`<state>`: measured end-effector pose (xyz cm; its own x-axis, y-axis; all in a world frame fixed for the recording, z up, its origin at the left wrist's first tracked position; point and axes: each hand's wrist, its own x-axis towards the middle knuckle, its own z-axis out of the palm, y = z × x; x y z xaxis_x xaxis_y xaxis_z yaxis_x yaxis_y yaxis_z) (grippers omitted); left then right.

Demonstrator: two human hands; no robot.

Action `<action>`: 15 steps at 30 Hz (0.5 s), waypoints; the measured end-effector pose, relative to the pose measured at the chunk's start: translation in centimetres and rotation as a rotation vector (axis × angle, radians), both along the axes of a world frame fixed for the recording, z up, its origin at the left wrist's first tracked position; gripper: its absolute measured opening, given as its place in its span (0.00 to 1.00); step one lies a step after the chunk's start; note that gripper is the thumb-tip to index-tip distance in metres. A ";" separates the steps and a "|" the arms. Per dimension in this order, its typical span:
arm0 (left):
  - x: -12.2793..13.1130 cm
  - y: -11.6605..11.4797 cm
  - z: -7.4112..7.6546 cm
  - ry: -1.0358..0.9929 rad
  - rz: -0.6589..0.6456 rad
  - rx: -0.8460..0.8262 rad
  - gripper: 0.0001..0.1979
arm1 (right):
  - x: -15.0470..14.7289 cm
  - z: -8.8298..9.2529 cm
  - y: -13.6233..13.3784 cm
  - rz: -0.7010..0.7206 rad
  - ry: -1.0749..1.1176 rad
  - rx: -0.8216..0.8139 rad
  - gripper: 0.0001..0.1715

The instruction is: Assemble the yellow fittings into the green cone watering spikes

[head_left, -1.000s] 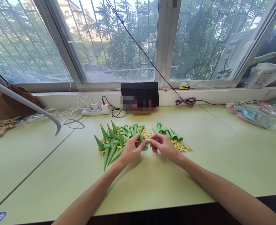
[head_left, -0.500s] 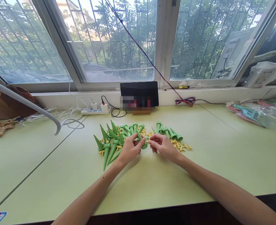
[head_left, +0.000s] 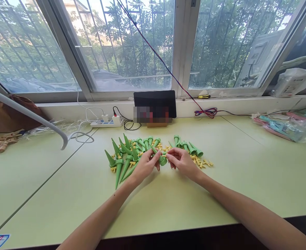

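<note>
My left hand (head_left: 145,166) is closed around a green cone-shaped spike (head_left: 160,156) whose wide end points right. My right hand (head_left: 182,161) is pinched shut right beside that wide end; what its fingertips hold is too small to make out. Behind the hands lies a pile of green spikes (head_left: 124,157) on the left and several more green spikes (head_left: 188,147) on the right. Small yellow parts (head_left: 203,162) are scattered among them on the pale green table (head_left: 153,205).
A black screen (head_left: 154,106) leans against the window sill behind the pile. A white power strip (head_left: 106,122) with cables lies to its left. A white curved pole (head_left: 33,116) crosses the left side. Plastic bags (head_left: 283,127) sit at the far right, wooden pieces (head_left: 2,143) far left.
The hands stayed together over the same spot. The green spike in my left hand tilted, its wide end now lying lower toward the right fingertips.
</note>
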<state>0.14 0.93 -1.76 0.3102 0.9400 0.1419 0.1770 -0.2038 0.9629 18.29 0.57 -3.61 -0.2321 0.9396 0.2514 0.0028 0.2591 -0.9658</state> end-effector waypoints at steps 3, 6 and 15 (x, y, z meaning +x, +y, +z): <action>-0.1 0.1 -0.2 0.016 0.007 -0.022 0.19 | 0.0 0.2 -0.1 -0.008 -0.009 0.019 0.17; -0.1 0.0 -0.1 0.022 0.009 -0.021 0.19 | 0.0 0.3 -0.2 -0.010 -0.020 0.030 0.17; 0.0 -0.2 0.3 0.071 0.125 0.064 0.23 | -0.1 0.2 -0.5 0.000 -0.130 0.113 0.12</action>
<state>0.18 0.77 -1.42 0.2026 0.9616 0.1851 0.2716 -0.2368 0.9328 18.20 0.02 -3.40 -0.2694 0.9072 0.3230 0.1257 0.3657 -0.9222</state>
